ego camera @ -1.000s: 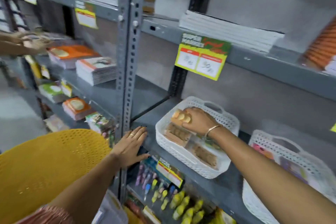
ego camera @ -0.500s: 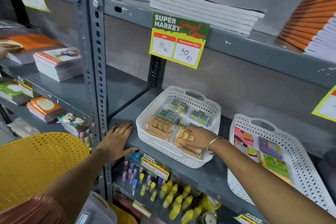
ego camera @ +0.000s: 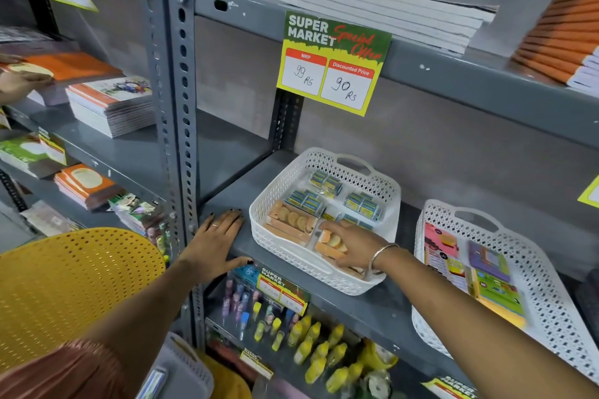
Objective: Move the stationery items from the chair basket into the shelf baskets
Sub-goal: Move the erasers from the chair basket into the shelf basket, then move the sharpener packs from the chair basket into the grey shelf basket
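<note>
A white lattice shelf basket (ego camera: pixel 281 186) stands on the grey shelf. It holds small blue-green packs (ego camera: pixel 325 184) at the back and an orange pack (ego camera: pixel 291 221) at the front left. My right hand (ego camera: pixel 355 241) reaches into its front right corner and grips a second orange pack (ego camera: pixel 328 243) that lies low in the basket beside the first. My left hand (ego camera: pixel 214 243) lies flat and open on the shelf's front edge, left of the basket. A corner of the pale chair basket (ego camera: pixel 181 366) shows at the bottom; its contents are mostly hidden.
A second white basket (ego camera: pixel 551 272) with colourful flat packs stands to the right. A yellow perforated chair back (ego camera: pixel 74 282) is at lower left. A grey steel upright (ego camera: pixel 171 107) rises left of my left hand. Glue bottles (ego camera: pixel 311 343) fill the shelf below. Another person's hand (ego camera: pixel 19 81) touches books far left.
My right hand carried the orange pack from the basket's back left to its front right and lowered it beside the other orange pack. My left hand stayed on the shelf edge.
</note>
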Motion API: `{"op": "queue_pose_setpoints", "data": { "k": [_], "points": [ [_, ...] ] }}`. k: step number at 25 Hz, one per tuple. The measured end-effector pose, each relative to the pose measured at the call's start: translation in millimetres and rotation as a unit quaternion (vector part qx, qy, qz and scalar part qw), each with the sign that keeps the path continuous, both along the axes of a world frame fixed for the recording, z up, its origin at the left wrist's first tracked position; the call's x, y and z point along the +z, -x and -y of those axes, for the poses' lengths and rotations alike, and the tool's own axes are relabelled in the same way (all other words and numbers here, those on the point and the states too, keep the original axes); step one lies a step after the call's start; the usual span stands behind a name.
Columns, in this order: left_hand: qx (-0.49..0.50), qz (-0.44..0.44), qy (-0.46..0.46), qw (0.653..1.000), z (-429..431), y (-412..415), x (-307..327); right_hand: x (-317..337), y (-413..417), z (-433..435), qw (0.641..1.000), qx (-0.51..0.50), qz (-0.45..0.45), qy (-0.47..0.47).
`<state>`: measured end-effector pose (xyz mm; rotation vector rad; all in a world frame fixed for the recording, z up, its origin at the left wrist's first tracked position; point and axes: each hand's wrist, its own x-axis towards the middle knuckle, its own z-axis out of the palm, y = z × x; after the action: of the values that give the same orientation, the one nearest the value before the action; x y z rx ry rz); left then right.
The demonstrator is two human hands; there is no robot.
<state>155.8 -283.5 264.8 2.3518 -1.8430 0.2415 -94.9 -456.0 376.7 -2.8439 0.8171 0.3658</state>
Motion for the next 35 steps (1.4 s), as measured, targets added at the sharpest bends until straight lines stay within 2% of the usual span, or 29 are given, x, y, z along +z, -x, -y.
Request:
{"op": "queue_pose_setpoints", "data": {
  "k": [8, 18, 20, 22, 25, 29, 32, 35],
  "points": [
    [0.003, -0.003, -0.006, 1.0, 0.5, 0.6, 0.7, 0.2, 1.5, 2.3, 1.0, -0.003, 0.015, -0.018],
    [-0.005, -0.001, 0.003, 1.0, 1.0, -0.3, 0.0, 4.0, 3.9, 0.9, 0.999, 0.009, -0.011, -0.03],
    [0.002, 0.006, -0.013, 1.0, 1.5, -0.3, 1.2, 12.5, 1.6, -4.6, 1.0, -0.005, 0.009, -0.026],
    [0.008, 0.021, -0.022, 1.0, -2.5, 2.0, 3.8, 26.5, -7.8, -15.2, 0.998, -0.004, 0.066, -0.002],
    [0.026, 0.037, -0.012, 0.999, -26.5, 8.0, -1.0, 47.8, -34.4, -44.1, 0.98, 0.039, 0.189, 0.038],
    [0.098, -0.016, -0.044, 0.994, -95.3, 15.9, -24.3, 44.4, -87.8, -103.9, 0.939, 0.161, 0.301, 0.049],
    [0.152, -0.074, -0.06, 0.984, -156.1, 24.5, -57.1, 7.7, -122.7, -146.1, 0.922, 0.234, 0.307, 0.036],
    [0.218, -0.135, -0.086, 0.963, -224.2, 44.3, -107.4, -64.9, -153.8, -183.8, 0.929, 0.277, 0.246, -0.028]
  ]
}}
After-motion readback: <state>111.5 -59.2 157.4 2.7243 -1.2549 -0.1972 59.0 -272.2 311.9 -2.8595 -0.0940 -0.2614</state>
